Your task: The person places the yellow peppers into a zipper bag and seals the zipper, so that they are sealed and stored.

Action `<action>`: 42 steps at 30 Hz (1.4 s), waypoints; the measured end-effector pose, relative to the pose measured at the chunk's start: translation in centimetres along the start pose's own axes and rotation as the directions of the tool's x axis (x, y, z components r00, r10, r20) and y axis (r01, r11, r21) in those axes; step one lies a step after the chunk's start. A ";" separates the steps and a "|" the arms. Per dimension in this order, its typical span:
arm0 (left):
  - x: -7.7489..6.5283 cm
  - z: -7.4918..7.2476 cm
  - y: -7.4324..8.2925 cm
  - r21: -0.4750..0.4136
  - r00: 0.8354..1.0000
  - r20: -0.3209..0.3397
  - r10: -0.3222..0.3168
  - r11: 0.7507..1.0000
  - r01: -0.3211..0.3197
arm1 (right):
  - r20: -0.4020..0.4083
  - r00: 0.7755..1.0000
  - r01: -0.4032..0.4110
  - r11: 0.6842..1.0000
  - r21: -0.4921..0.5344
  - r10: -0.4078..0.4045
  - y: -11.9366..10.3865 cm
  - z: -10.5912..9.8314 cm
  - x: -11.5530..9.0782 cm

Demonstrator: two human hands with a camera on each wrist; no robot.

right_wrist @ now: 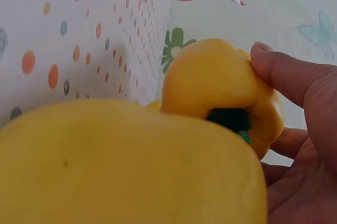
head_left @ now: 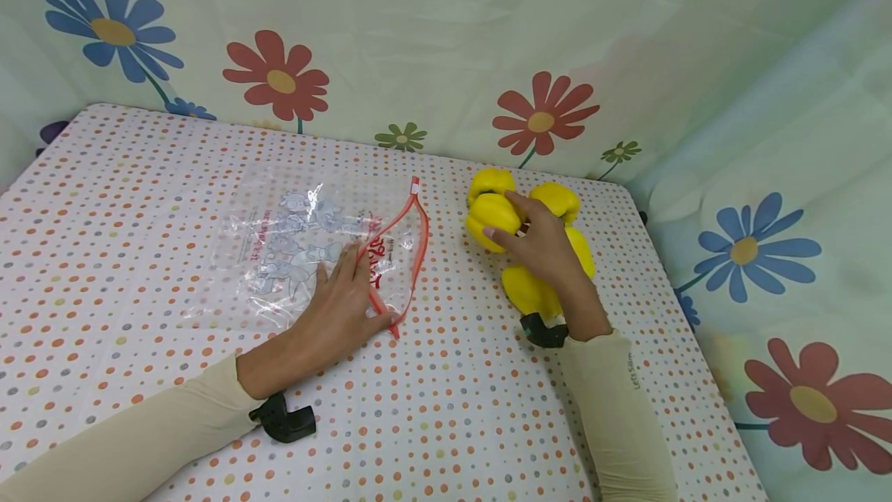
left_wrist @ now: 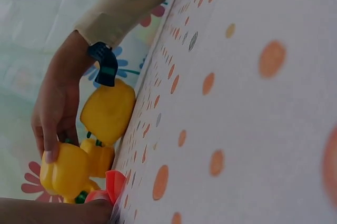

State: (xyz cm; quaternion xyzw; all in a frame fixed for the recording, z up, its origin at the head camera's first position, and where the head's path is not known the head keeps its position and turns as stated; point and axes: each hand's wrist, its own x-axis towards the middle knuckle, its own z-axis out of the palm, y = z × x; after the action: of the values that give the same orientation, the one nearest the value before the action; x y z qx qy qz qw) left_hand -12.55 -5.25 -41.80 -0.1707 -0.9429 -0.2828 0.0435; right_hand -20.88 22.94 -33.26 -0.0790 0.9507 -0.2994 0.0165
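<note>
"Head view?"
"Left hand (head_left: 339,300) lies flat, fingers straight, on the clear bag (head_left: 300,238); right hand (head_left: 547,246) grips a yellow pepper (head_left: 491,221) right of it — beside other peppers (head_left: 533,290)."
"Left wrist?"
"The pepper looks lifted; better kept clear of the others."
"Right wrist?"
"Thumb and fingers curl round its sides — a snug, gentle hold suits it."

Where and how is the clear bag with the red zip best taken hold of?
Probably by the far red strip of the mouth, pinched between thumb and fingers from the person's right. In the head view the two strips bow apart there, so a fingertip could likely slip between. The clear bag otherwise lies fairly flat, with the left hand resting on it.
</note>
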 end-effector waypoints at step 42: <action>0.1 -0.2 -0.1 -0.009 0.999 0.034 -0.008 1.000 0.008 | 0.200 0.950 0.178 0.941 0.287 -0.240 -2.2 4.2 1.0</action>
State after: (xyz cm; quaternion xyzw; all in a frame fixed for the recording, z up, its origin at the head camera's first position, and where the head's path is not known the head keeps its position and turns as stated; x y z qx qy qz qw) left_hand -12.70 -5.40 -41.70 -0.1717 -0.9429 -0.2843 0.0256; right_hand -21.20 18.60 -35.42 -0.2116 0.8796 -0.4127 0.1059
